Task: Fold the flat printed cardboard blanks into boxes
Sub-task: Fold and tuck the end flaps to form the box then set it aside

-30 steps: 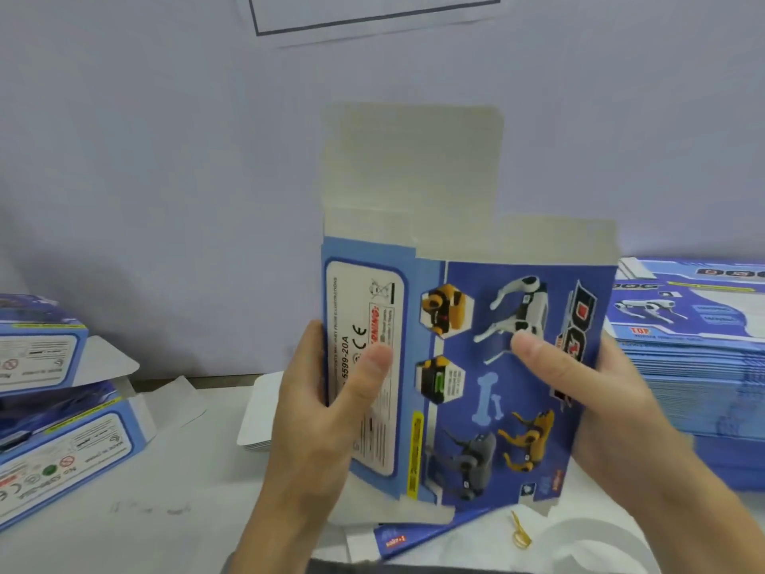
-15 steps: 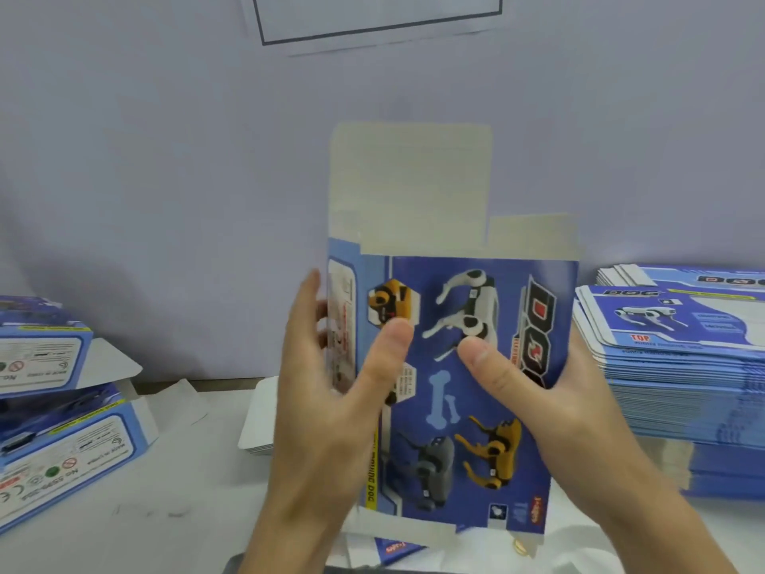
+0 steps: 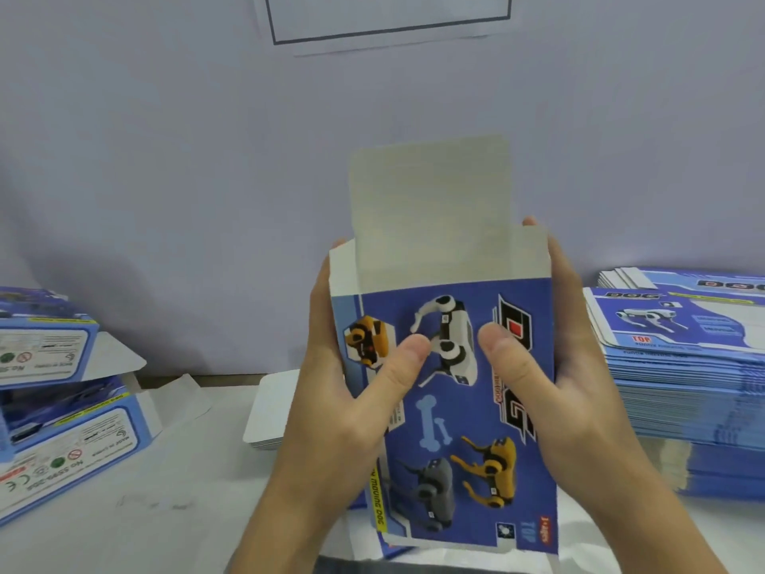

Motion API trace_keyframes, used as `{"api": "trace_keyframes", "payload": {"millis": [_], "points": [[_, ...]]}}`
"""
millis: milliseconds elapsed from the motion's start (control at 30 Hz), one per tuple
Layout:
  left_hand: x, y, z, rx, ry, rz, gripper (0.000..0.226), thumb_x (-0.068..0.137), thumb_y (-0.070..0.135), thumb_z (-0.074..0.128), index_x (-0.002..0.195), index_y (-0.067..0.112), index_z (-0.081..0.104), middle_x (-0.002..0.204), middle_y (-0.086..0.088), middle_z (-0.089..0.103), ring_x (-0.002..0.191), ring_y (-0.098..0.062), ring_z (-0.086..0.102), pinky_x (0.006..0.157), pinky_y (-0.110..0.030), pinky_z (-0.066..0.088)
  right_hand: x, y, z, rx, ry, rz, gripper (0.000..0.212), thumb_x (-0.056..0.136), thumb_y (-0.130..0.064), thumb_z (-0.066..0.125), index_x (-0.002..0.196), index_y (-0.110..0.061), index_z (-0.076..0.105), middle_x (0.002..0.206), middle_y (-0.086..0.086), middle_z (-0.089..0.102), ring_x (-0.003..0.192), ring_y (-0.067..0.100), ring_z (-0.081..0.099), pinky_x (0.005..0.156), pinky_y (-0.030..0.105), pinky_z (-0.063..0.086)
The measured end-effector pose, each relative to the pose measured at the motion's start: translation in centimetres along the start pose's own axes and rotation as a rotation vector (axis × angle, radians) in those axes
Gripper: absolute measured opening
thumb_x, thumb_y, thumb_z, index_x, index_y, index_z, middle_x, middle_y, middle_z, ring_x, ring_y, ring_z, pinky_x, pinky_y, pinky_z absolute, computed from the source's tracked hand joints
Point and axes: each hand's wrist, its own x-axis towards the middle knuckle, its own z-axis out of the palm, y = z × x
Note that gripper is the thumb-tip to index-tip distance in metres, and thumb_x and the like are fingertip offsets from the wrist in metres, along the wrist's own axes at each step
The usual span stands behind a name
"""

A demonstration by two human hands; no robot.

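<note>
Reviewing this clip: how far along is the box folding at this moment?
Done: folded boxes are stacked on the left. In hand: the left hand and right hand grip the sides of one blank, squared into a sleeve, its top flap upright and unclosed. Left: closing this one's flaps, then the tall pile of flat blanks on the right.

Even, diffuse illumination is seen throughout, with a cool bluish cast on the wall (image 3: 165,159). A soft shadow is thrown on the wall at lower left, above the folded boxes (image 3: 62,366). No glare is observed. Fine print is softened by slight blur. Wide-angle bowing is noticeable at the framed sheet (image 3: 389,18) on the wall.
</note>
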Motion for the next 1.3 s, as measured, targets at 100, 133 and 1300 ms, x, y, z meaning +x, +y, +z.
{"api": "trace_keyframes", "payload": {"millis": [100, 133, 1300], "points": [[-0.2, -0.2, 0.0, -0.045, 0.019, 0.013, 0.065, 0.082, 0.029, 0.067, 0.143, 0.029, 0.043, 0.116, 0.007, 0.072, 0.109, -0.015, 0.070, 0.074, -0.024, 0.060, 0.0, 0.2, 0.8, 0.011, -0.018, -0.028, 0.068, 0.093, -0.021, 0.057, 0.151, -0.042, 0.029, 0.118, -0.032, 0.064, 0.104, -0.001, 0.068, 0.078, 0.014, 0.055], [-0.3, -0.2, 0.1, -0.042, 0.027, 0.027, 0.061, 0.084, 0.025, 0.069, 0.140, 0.028, 0.045, 0.111, 0.004, 0.073, 0.105, -0.018, 0.071, 0.074, -0.025, 0.060, -0.1, 0.2, 0.9, 0.018, -0.010, -0.022, 0.067, 0.092, -0.020, 0.057, 0.150, -0.043, 0.031, 0.118, -0.028, 0.066, 0.105, 0.002, 0.069, 0.079, 0.017, 0.056], [-0.3, 0.4, 0.7, -0.113, 0.095, 0.030, 0.028, 0.086, 0.029, 0.053, 0.112, 0.031, 0.061, 0.108, 0.003, 0.069, 0.097, -0.027, 0.070, 0.075, -0.051, 0.060, -0.3, -1.3, -0.6, 0.421, 0.016, 0.250, 0.036, 0.079, -0.014, 0.044, 0.106, -0.014, 0.069, 0.111, 0.019, 0.068, 0.084, 0.034, 0.068, 0.066, 0.042, 0.058]]}}
